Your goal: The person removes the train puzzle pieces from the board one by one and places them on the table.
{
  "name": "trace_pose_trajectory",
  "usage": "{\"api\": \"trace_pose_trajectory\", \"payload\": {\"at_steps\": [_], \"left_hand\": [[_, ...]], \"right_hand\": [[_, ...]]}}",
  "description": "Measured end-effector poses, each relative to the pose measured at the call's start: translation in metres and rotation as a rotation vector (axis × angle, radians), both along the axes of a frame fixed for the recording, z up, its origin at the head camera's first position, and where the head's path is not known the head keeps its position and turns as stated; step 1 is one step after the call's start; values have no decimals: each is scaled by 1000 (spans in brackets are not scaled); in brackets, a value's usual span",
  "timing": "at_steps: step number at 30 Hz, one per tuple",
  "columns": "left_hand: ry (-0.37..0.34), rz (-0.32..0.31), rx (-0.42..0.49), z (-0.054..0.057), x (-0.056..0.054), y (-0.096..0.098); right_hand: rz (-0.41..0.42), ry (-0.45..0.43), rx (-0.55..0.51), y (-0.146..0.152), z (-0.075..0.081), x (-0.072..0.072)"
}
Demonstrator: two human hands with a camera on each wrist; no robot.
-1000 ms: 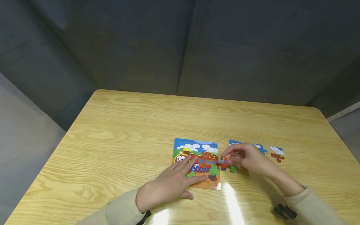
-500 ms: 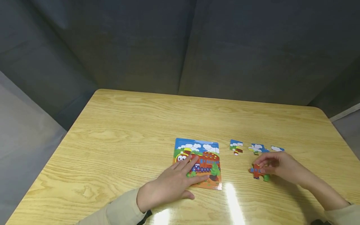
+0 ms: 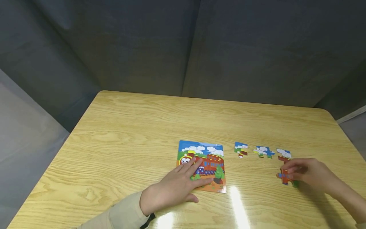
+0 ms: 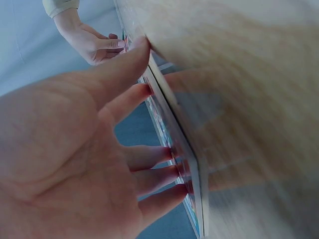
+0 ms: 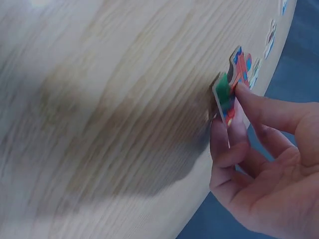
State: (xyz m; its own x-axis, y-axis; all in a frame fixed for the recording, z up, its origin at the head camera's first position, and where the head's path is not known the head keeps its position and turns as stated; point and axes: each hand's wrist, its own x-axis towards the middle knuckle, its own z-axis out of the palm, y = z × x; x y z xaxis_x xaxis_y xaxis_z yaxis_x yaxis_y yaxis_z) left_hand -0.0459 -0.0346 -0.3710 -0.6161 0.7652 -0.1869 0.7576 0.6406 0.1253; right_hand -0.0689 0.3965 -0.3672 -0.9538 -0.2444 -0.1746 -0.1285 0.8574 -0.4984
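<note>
Wood-grain table [image 3: 128,127], dark curtain [image 3: 137,47] at twelve o'clock. Left hand [image 3: 172,187], fingers straight, rests on train board [image 3: 213,163]; right hand [image 3: 311,175], at board's three o'clock, pinches train piece [image 3: 284,177], cloud piece [image 3: 284,153] at twelve from it. Risk: slack pinch drops train piece; careless fingertips nudge cloud piece.

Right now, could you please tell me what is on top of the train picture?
The left hand lies partly on the train picture. The printed eyes, red carriage and green tree show; the parts beneath the hand are covered and cannot be seen.
</note>
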Motion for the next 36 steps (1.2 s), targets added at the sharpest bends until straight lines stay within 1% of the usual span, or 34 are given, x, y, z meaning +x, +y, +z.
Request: {"api": "trace_pose_trajectory", "payload": {"at_steps": [5,11,14,17,18,21,23,25,28,29,30,32,36], "left_hand": [[7,-5,-9,1,0,1],[-15,-2,0,1,0,2],[-7,-6,-1,1,0,2],[3,-7,-6,1,0,2],[1,-5,-6,1,0,2],[-16,2,-2,1,0,2],[-20,2,1,1,0,1],[-16,0,5,1,0,1],[-4,-6,8,1,0,0],[-2,-7,9,1,0,0],[-1,-7,11,1,0,0],[-1,-6,18,1,0,-1],[-6,11,33,2,1,-3]], "right_hand": [[-28,-29,41,1,0,1],[-40,-32,51,1,0,0],[-36,-7,57,2,-1,1],[-24,45,46,0,-1,3],[-22,64,39,-2,0,3],[-23,84,18,-15,3,3],[-29,65,-25,-29,6,2],[-6,83,-70,-46,7,0],[58,132,-190,-74,5,-5],[84,153,-216,-83,4,-7],[107,152,-254,-93,3,-10],[139,110,-334,-113,3,-14],[180,-16,-446,-150,4,-22]]}}
